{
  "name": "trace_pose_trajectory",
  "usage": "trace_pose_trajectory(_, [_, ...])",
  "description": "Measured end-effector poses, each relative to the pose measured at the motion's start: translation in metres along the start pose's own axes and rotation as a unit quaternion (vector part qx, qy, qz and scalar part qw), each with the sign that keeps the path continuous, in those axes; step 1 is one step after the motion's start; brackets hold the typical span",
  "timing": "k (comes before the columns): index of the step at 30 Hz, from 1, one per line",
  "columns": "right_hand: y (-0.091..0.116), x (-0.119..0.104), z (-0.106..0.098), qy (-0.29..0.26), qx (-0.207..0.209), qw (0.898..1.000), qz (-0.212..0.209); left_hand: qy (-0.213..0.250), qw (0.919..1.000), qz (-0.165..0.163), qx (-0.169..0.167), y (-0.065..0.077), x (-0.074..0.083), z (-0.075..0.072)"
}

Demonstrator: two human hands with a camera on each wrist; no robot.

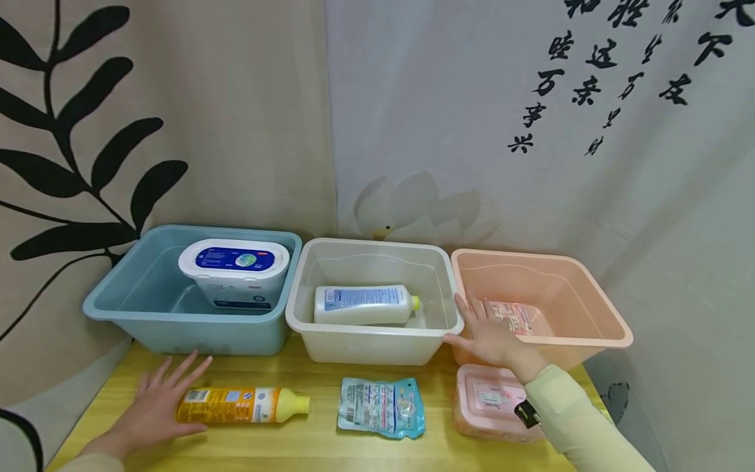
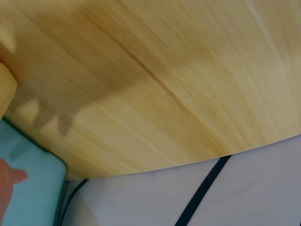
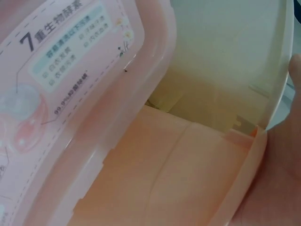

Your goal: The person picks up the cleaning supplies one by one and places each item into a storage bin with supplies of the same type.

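My left hand (image 1: 156, 410), fingers spread, is at the base end of a yellow bottle (image 1: 236, 405) lying on its side; whether it touches the bottle is unclear. In the left wrist view a fingertip (image 2: 11, 181) shows in front of the blue bin (image 2: 35, 188). My right hand (image 1: 492, 337) reaches over the front rim of the peach bin (image 1: 590, 337), fingers extended, beside the white bin (image 1: 371, 344). A pink-wrapped item (image 1: 512, 317) lies inside the peach bin, partly hidden by the hand. Below that wrist sits a pink lidded box (image 1: 486, 400), also close in the right wrist view.
A white lidded tub (image 1: 236, 278) stands in the blue bin. The white bin holds a white bottle (image 1: 362, 305) on its side. A blue pouch (image 1: 381, 408) lies flat on the wooden table (image 1: 283, 452). Printed curtains (image 1: 253, 131) hang behind the bins.
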State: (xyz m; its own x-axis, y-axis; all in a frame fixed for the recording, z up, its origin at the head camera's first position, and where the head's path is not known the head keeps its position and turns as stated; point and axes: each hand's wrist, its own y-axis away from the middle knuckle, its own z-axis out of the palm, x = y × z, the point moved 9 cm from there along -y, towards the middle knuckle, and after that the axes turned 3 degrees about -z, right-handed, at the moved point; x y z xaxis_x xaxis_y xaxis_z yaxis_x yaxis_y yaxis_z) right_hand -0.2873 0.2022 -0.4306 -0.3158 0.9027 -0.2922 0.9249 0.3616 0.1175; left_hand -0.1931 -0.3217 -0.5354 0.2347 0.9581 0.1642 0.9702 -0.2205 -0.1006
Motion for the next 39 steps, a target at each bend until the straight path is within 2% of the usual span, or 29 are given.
trace_pose_trajectory(5, [-0.001, 0.000, 0.001, -0.004, -0.008, 1.000, 0.003, 0.040, 0.9988, 0.008, -0.029, 0.001, 0.005, 0.009])
trace_pose_trajectory(10, [-0.001, 0.000, 0.000, -0.002, -0.008, 1.000, 0.005, 0.096, 0.9945, 0.009, -0.042, 0.002, 0.007, 0.014])
trace_pose_trajectory(20, [0.000, 0.001, 0.000, 0.004, -0.001, 1.000, 0.007, 0.117, 0.9902, -0.018, -0.074, 0.002, 0.005, 0.021])
trace_pose_trajectory(26, [0.000, 0.001, -0.001, 0.004, 0.000, 1.000, 0.009, 0.123, 0.9898, -0.012, -0.070, 0.001, 0.009, 0.019])
trace_pose_trajectory(29, [0.000, 0.001, -0.001, 0.003, 0.000, 1.000, 0.010, 0.124, 0.9909, 0.008, -0.050, 0.000, 0.013, 0.017])
trace_pose_trajectory(34, [0.000, 0.001, 0.000, -0.001, -0.001, 1.000, 0.012, 0.121, 0.9917, 0.025, -0.037, 0.000, 0.021, 0.015])
trace_pose_trajectory(39, [0.000, 0.001, 0.001, -0.003, -0.001, 1.000, 0.012, 0.119, 0.9919, 0.011, -0.043, 0.001, 0.021, 0.012])
